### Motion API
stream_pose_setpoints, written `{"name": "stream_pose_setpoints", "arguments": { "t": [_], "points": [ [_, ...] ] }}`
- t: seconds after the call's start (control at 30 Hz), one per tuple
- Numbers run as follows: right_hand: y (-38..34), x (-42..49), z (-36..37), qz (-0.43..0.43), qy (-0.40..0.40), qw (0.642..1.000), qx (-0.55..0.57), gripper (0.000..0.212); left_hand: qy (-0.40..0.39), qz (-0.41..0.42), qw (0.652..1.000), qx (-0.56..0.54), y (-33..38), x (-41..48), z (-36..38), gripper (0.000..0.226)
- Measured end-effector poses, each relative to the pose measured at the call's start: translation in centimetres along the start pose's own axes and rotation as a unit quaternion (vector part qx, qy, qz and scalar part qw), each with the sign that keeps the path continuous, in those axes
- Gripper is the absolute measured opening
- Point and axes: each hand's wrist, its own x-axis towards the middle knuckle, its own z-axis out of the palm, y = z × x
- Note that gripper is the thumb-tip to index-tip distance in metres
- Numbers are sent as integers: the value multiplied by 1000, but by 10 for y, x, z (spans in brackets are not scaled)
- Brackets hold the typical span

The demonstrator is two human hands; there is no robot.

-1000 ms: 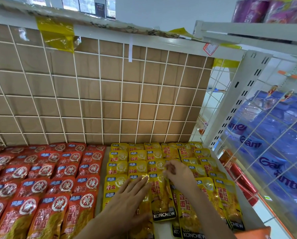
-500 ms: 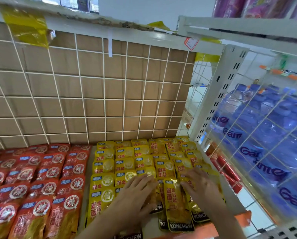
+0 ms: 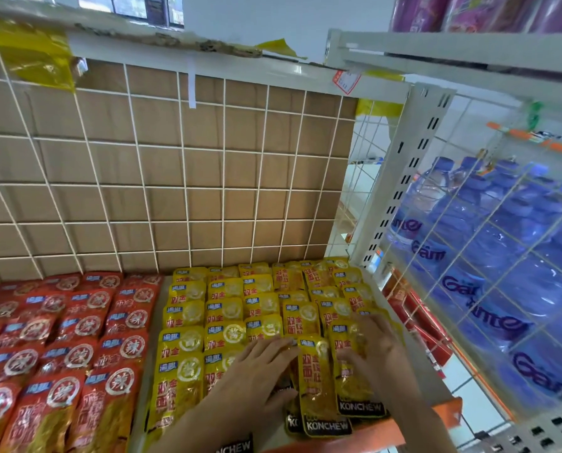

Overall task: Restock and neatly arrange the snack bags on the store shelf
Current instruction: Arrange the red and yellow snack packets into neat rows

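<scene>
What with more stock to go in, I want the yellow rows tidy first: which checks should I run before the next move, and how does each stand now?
1. Left hand flat on the yellow bags, gripping nothing: ok.
2. Right hand spread over the right columns, gripping nothing: ok.
3. Front yellow bag between the hands in line with its column: not ok, it lies tilted over its neighbours.
4. Front bags behind the orange shelf edge: cannot tell, they reach it.
5. Red bags apart from the yellow ones: ok, a bare shelf strip divides them.
</scene>
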Motion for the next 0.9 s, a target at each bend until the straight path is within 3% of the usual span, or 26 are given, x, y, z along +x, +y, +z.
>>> {"name": "stream_pose_setpoints", "arguments": {
  "t": [0.1,0.23,0.4,0.57,0.67,0.77,0.9],
  "points": [
    [1,1,3,1,77,994,76,37,10,-5,1000,-8,-1,-2,-2,68],
    [7,5,0,10,112,986,121,37,36,-20,999,-16,-8,-8,-4,65],
    [2,16,-20,53,85,964,246,39,95,-56,992,-65,-25,-14,-9,66],
    [-37,22,-19,28,34,962,269,31,192,-80,954,-218,-26,-11,-25,29],
    [-61,19,1,1,-27,967,253,28,170,-80,940,-285,-18,-3,-38,30],
    [-73,19,19,-8,-51,972,230,18,134,-92,945,-284,-19,3,-39,36],
    [-76,21,30,-2,-77,971,225,27,101,-128,947,-275,-26,9,-34,41]
  ]
}}
